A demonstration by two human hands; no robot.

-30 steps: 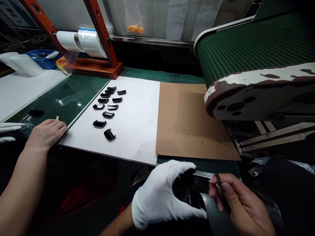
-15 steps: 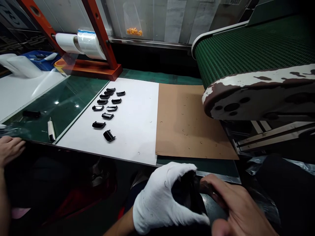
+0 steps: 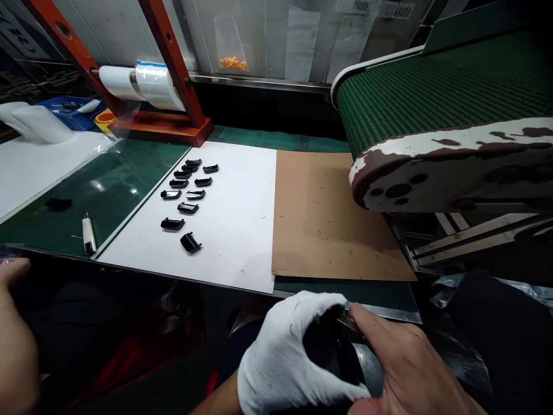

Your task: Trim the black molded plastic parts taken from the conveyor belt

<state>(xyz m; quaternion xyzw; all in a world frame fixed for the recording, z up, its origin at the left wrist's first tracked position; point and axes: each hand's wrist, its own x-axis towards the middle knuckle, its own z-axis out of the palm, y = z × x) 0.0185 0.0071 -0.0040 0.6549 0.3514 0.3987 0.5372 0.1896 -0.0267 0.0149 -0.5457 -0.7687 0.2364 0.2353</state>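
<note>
My left hand (image 3: 280, 354), in a white glove, is closed around a black plastic part (image 3: 345, 351) low in front of me. Thumb and fingers grip its ends; much of it is dark or hidden. My bare right hand (image 3: 406, 351) is closed on a thin metal blade (image 3: 351, 324), whose handle the fingers cover. The blade meets the part's upper edge near my gloved fingertips. Several small glossy black plastic parts (image 3: 188, 208) lie in loose rows on the white sheet (image 3: 237, 230) ahead.
Brown cardboard (image 3: 319, 213) with dark shavings lies beside the white sheet. A green conveyor (image 3: 432, 98) overhangs the right. At left are a film roll stand (image 3: 173, 69), a white-handled cutter (image 3: 88, 233), a blue bin (image 3: 71, 112) and another person's arm (image 3: 15, 340).
My right hand has moved slightly up and left against the part, and more of the blade shows. At left, the other person's hand has shifted. The view has tilted slightly.
</note>
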